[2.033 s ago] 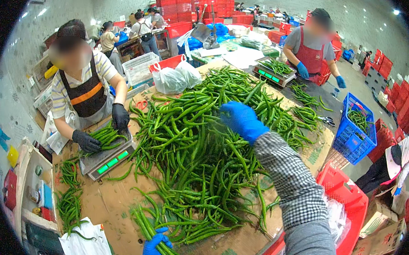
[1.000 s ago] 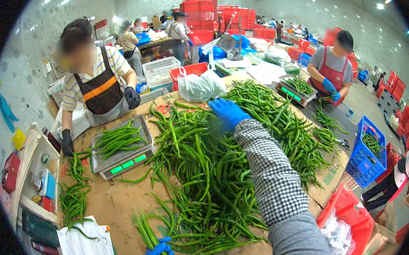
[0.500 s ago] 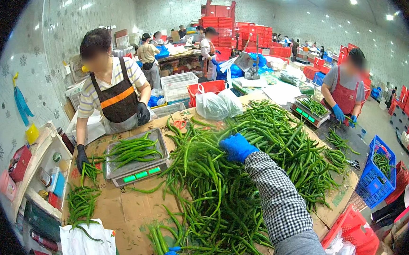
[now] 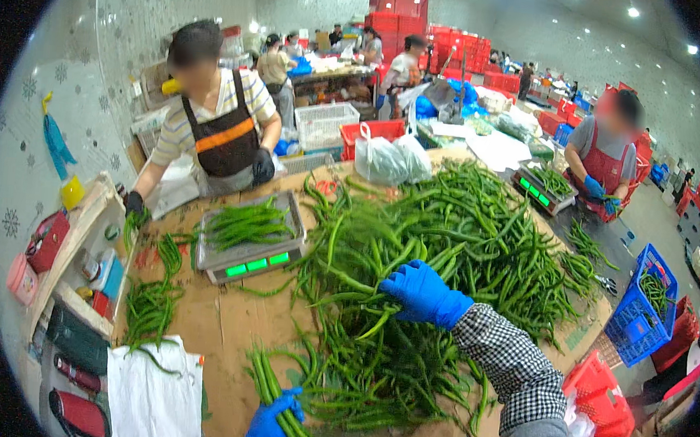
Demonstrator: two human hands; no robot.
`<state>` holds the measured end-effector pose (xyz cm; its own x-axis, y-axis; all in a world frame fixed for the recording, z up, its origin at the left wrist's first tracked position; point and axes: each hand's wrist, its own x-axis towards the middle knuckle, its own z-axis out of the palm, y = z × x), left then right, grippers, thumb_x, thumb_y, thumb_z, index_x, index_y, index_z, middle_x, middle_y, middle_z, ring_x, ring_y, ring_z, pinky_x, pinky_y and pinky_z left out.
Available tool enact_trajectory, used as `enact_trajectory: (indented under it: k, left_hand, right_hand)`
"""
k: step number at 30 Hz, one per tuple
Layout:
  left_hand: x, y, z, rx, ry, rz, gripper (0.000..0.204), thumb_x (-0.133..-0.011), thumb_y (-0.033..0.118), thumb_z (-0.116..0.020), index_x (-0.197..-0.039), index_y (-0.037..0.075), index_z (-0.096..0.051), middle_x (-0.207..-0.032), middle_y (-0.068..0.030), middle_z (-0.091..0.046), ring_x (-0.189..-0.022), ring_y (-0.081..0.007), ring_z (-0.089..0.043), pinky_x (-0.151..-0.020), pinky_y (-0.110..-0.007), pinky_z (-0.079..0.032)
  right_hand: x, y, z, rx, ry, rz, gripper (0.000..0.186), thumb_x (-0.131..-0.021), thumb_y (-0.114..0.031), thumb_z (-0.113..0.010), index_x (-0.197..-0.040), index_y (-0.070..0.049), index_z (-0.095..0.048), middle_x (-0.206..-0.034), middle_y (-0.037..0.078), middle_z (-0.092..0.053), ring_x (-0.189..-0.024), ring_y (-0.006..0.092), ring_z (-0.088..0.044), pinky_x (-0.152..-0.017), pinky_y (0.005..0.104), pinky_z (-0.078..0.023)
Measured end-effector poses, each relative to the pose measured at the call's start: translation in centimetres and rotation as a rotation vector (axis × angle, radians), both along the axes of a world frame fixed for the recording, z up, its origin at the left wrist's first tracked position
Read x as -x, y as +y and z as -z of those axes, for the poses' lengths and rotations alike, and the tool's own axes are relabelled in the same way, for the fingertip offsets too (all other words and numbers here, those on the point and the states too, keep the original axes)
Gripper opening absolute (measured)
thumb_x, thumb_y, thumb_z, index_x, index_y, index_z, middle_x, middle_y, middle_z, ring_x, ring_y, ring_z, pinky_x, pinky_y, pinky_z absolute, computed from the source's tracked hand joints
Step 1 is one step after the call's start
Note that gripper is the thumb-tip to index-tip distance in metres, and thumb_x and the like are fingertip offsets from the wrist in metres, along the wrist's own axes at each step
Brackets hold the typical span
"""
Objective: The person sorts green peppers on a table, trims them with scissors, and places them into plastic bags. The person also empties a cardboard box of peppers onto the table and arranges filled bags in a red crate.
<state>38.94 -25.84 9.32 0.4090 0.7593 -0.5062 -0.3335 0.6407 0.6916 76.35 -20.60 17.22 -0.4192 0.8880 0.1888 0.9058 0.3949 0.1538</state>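
Observation:
A large heap of long green chili peppers (image 4: 477, 252) spreads over the cardboard-covered table. My left hand (image 4: 269, 424), in a blue glove, is closed round a small bunch of green chili peppers (image 4: 267, 379) by the near edge. Over the middle of the heap is my right hand (image 4: 426, 295), also blue-gloved, its fingers closed on a few green chili peppers (image 4: 350, 277) that stick out to the left. A scale (image 4: 250, 270) with green-lit displays stands left of the heap and carries a pile of peppers.
Across the table at left, a person in a dark apron (image 4: 221, 140) handles peppers; another in a red apron (image 4: 602, 159) works at far right beside a second scale (image 4: 543, 191). A white sheet (image 4: 155, 396) lies near left. Blue (image 4: 644, 308) and red crates (image 4: 605, 407) stand right.
My right hand has drawn back toward me with peppers in its fingers. My left hand and its bunch have come further into view. The person at left has moved peppers away toward the table's left edge.

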Motion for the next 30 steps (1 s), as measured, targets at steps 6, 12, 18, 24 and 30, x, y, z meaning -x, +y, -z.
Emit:
enact_trajectory:
  k: [6, 12, 18, 24, 30]
  left_hand:
    - [0.7, -0.5, 1.8, -0.032, -0.081, -0.004, 0.040, -0.085, 0.016, -0.058, -0.117, -0.007, -0.049, -0.076, -0.0065, -0.057, -0.067, -0.0177, -0.057, -0.062, -0.030, -0.049]
    - [4.3, -1.9, 2.3, -0.026, -0.099, -0.009, 0.040, -0.087, 0.016, -0.056, -0.121, -0.004, -0.048, -0.076, -0.0038, -0.058, -0.068, -0.0148, -0.057, -0.063, -0.029, -0.049]
    - [7.7, -3.0, 2.6, -0.082, -0.169, -0.074, 0.044, -0.088, 0.014, -0.055, -0.126, -0.006, -0.042, -0.076, -0.0034, -0.057, -0.068, -0.0141, -0.057, -0.062, -0.028, -0.051]
    - [8.3, -4.4, 2.3, -0.100, -0.195, -0.032, 0.050, -0.087, 0.015, -0.057, -0.128, -0.006, -0.040, -0.074, -0.0035, -0.055, -0.067, -0.0135, -0.055, -0.061, -0.027, -0.047]
    - [6.2, -5.7, 3.1, -0.067, -0.178, 0.033, 0.043, -0.086, 0.016, -0.056, -0.123, -0.005, -0.045, -0.076, -0.0034, -0.055, -0.068, -0.0148, -0.056, -0.062, -0.030, -0.049]
  right_hand:
    - [9.3, -7.1, 6.8, -0.011, 0.042, 0.073, 0.050, -0.068, -0.020, -0.065, -0.117, -0.016, -0.053, -0.113, 0.007, -0.054, -0.110, 0.0267, -0.048, -0.103, 0.0482, -0.029]
    - [14.7, -16.3, 12.4, 0.202, 0.250, 0.097, 0.046, -0.080, -0.014, -0.050, -0.126, -0.010, -0.048, -0.134, 0.011, -0.043, -0.130, 0.0294, -0.034, -0.108, 0.0488, -0.023]
    - [12.4, -21.1, 9.7, 0.249, 0.754, 0.167, 0.030, -0.078, -0.022, -0.065, -0.105, -0.008, -0.061, -0.095, 0.014, -0.062, -0.083, 0.0326, -0.060, -0.072, 0.0394, -0.049]
    - [8.1, -18.7, 7.4, -0.145, 1.175, 0.481, 0.024, -0.079, -0.018, -0.066, -0.100, -0.007, -0.064, -0.095, 0.012, -0.064, -0.082, 0.0255, -0.064, -0.072, 0.0334, -0.050]
    - [8.6, -10.1, 9.1, -0.100, 0.970, 0.665, 0.028, -0.077, -0.020, -0.066, -0.102, -0.008, -0.063, -0.092, 0.015, -0.064, -0.083, 0.0295, -0.064, -0.071, 0.0366, -0.050]
